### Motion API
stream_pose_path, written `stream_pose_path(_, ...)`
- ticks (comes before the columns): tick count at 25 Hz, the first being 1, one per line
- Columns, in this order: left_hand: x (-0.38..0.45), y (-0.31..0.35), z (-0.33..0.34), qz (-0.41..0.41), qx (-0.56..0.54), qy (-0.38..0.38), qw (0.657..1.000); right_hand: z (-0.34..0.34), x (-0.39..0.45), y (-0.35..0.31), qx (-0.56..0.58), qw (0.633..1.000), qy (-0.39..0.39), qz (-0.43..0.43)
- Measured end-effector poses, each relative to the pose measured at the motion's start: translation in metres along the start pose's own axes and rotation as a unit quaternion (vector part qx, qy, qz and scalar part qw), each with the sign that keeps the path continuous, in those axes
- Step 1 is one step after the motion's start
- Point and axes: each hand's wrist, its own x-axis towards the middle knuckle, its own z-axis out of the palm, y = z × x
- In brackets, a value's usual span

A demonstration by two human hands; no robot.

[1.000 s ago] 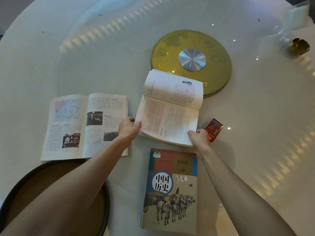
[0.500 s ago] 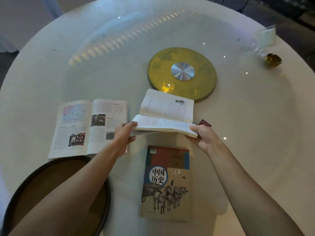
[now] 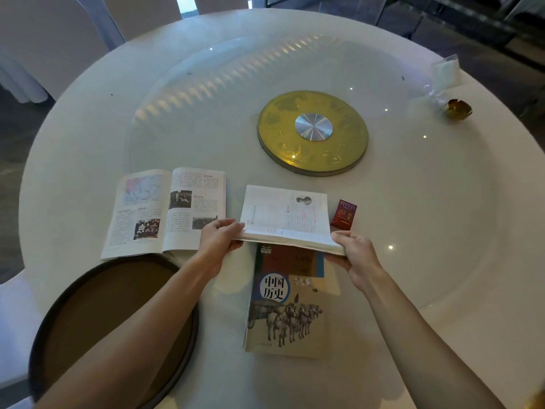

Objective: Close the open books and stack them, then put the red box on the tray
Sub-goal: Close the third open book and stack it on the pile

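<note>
Gripping open book (image 3: 287, 215), both hands

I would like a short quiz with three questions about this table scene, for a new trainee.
1. True or false: the small red box already lies on the round dark tray.
2. How many books lie flat and open, held by no hand?
3. Which is gripped by both the left hand and the right hand? A) the closed history book with horses on its cover B) the half-folded white-paged book C) the gold round disc

Key: 1 false, the box is on the white table beside the held book; 2 one, the open book with photographs; 3 B.
</note>
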Motion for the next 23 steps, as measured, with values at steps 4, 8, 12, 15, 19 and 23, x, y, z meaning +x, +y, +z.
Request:
stream_pose_path(4,0.0,0.014,0.008,-0.003,-0.07,-0.032,0.997,-0.003,0.008,-0.01,0.086,0.992,-0.094,-0.007)
stream_pose_path(8,0.015,0.028,0.021,-0.004,-0.011,-0.056,0.998,0.0,0.037,-0.016,0.002,0.991,-0.129,-0.031)
stream_pose_path(12,0.037,0.011,0.035,-0.063,0.07,-0.015,0.995,0.024,0.083,-0.017,-0.156,0.983,-0.037,-0.085)
stream_pose_path(15,0.052,-0.017,0.041,-0.124,0.11,0.063,0.984,0.044,0.116,-0.022,-0.243,0.967,-0.006,-0.079)
stream_pose_path(19,0.076,-0.031,0.053,-0.152,0.022,0.125,0.98,0.051,0.153,-0.029,-0.387,0.92,0.007,-0.051)
stream_pose_path(23,0.102,-0.018,0.058,-0.067,0.015,0.173,0.982,0.054,0.173,-0.041,-0.642,0.75,0.074,-0.141)
